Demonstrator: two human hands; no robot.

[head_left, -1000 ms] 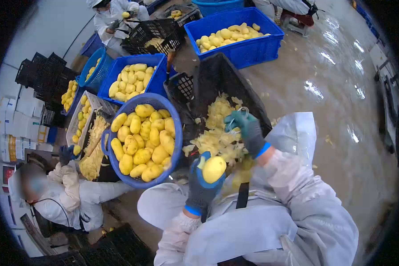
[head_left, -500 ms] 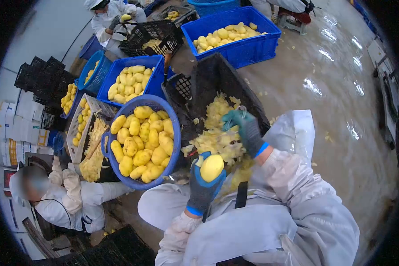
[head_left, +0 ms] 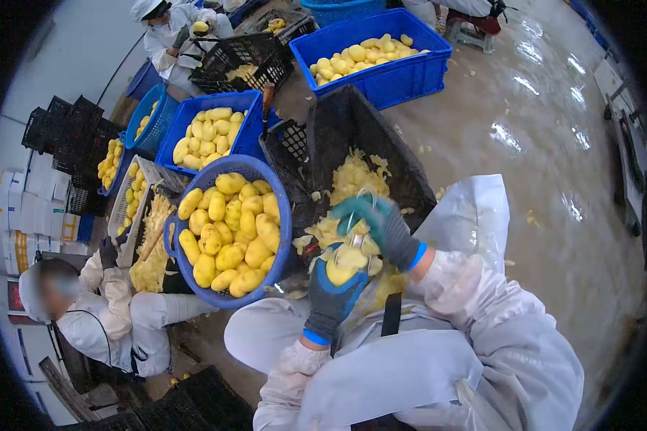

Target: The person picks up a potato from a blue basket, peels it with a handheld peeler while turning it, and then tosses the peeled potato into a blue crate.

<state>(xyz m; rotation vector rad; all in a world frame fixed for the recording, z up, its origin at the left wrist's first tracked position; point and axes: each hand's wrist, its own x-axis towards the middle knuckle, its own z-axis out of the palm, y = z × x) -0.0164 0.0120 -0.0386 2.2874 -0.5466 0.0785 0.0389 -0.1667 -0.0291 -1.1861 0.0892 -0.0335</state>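
A peeled yellow potato rests in my left hand, whose gloved fingers are wrapped round it. Just above it is my right hand, also gloved, closed on a metal peeler at the potato's upper side. Loose peelings lie over and around the potato, so part of it is hidden. Beneath and beyond both hands, a dark crate holds a heap of peelings. Left of my left hand stands a round blue-purple basket full of yellow potatoes.
Blue crates of potatoes stand farther off. A wooden-handled tool stands by the dark crate. One co-worker sits at the left, another at the top left. Wet floor extends rightward.
My right hand has moved down and left, bringing the peeler to the potato. Peelings now cover part of the potato. The left co-worker's raised hand has shifted.
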